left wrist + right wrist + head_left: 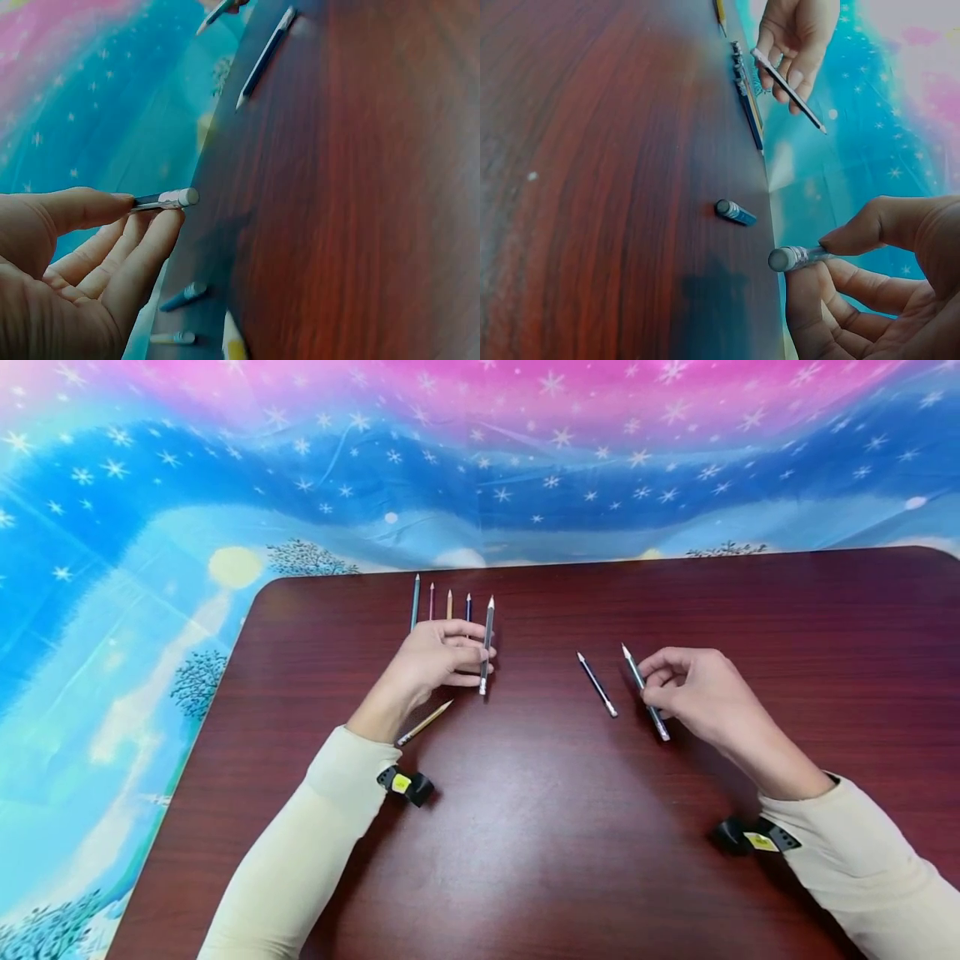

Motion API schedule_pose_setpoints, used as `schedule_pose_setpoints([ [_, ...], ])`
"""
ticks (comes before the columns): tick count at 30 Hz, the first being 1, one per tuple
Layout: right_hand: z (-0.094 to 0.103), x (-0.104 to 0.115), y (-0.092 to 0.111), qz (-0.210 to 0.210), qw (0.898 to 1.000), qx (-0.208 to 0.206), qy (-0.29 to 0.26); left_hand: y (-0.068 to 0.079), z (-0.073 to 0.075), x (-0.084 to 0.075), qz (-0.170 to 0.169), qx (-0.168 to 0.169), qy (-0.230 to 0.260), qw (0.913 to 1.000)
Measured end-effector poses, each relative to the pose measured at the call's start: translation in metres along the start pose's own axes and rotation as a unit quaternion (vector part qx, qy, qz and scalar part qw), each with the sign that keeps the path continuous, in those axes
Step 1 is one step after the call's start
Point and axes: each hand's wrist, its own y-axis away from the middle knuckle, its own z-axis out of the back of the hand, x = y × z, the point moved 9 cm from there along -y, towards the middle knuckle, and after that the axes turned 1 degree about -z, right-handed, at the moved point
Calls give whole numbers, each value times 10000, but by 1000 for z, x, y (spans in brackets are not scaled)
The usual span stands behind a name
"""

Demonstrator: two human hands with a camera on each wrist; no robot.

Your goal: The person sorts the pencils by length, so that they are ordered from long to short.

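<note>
My left hand point(438, 653) pinches a dark pencil point(488, 625) between thumb and fingers, its sharpened tip toward the back of the table. In the left wrist view that pencil's white eraser end point(180, 198) sticks out past the fingertips. On the right, my right hand point(697, 687) pinches another dark pencil point(632, 665) near its middle, slanting with the tip up and to the left. Its eraser end point(787, 259) faces the right wrist camera. Between the hands, a dark blue pencil point(596, 683) lies on the table, closer to the right hand.
Side by side at the back left lie a teal pencil point(416, 602), a maroon pencil point(432, 602), a tan pencil point(449, 603) and a blue pencil point(468, 605), partly behind the left hand. A yellow pencil point(426, 722) lies by the left wrist on the brown table point(525, 843).
</note>
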Motion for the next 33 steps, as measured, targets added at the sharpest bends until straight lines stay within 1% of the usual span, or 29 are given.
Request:
schedule_pose_setpoints([
  [5, -3, 5, -2, 48, 9999, 20, -110, -10, 13, -2, 60, -142, 128, 9998],
  [9, -5, 9, -4, 81, 9998, 34, -164, -18, 17, -4, -14, -262, 188, 9995],
  [12, -6, 11, -6, 89, 9998, 44, -183, -23, 19, -5, -75, -368, 66, 9993],
  [18, -9, 15, -11, 137, 9997, 48, -198, -30, 18, -5, -179, -550, -229, 9981],
  [25, -13, 19, -15, 152, 9994, 116, -289, -35, 14, -7, -140, -766, -305, 9965],
  [28, -14, 20, -15, 154, 9993, 134, -303, -36, 14, -8, -148, -911, -400, 9949],
  [33, -13, 20, -16, 146, 9994, 117, -279, -39, 12, -11, -225, -1037, -609, 9925],
])
